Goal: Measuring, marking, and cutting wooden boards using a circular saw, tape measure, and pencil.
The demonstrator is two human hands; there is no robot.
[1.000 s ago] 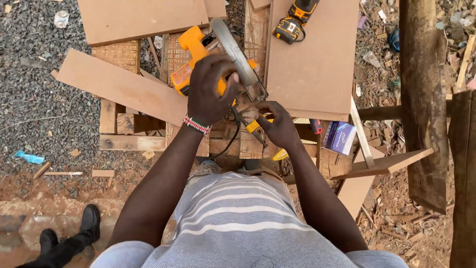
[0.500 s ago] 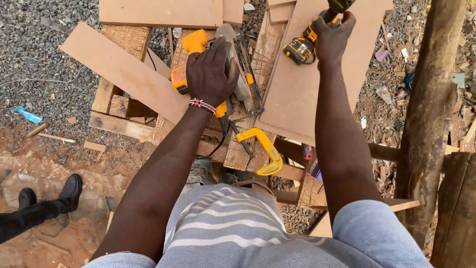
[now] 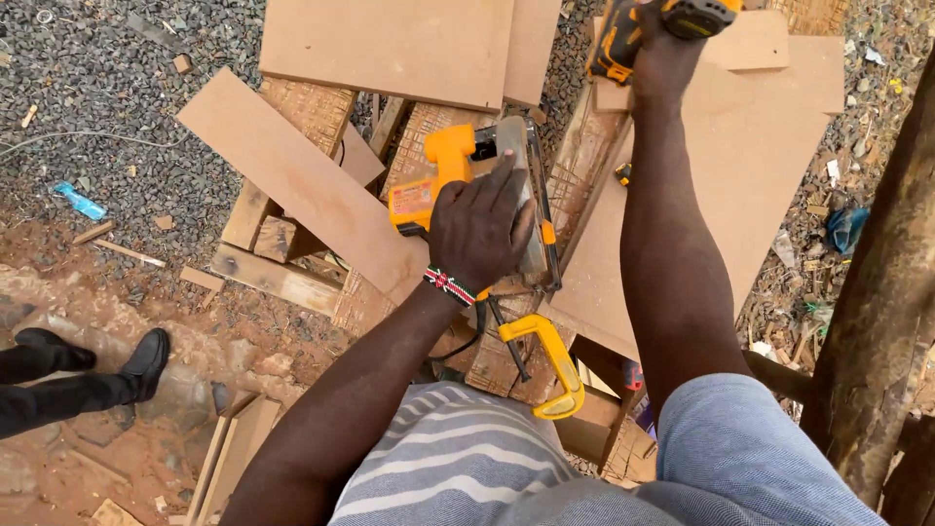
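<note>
My left hand (image 3: 479,229), with a beaded wristband, rests on top of a yellow circular saw (image 3: 443,180) that sits on a stack of wooden boards. My right hand (image 3: 664,54) is stretched far forward and grips a yellow and black cordless drill (image 3: 651,27) lying on a large brown board (image 3: 721,166) at the top of the view. A yellow clamp (image 3: 547,362) hangs below the saw, near my lap.
A long brown plank (image 3: 302,185) lies diagonally at the left over a wooden pallet. Another board (image 3: 390,44) lies at the top. A tree trunk (image 3: 877,331) stands at the right. Another person's black shoes (image 3: 93,370) are at the left on gravel and red earth.
My right hand left the clamp area near the saw and reached forward to the drill, closing on it. My left hand stayed on the saw. The view shifted.
</note>
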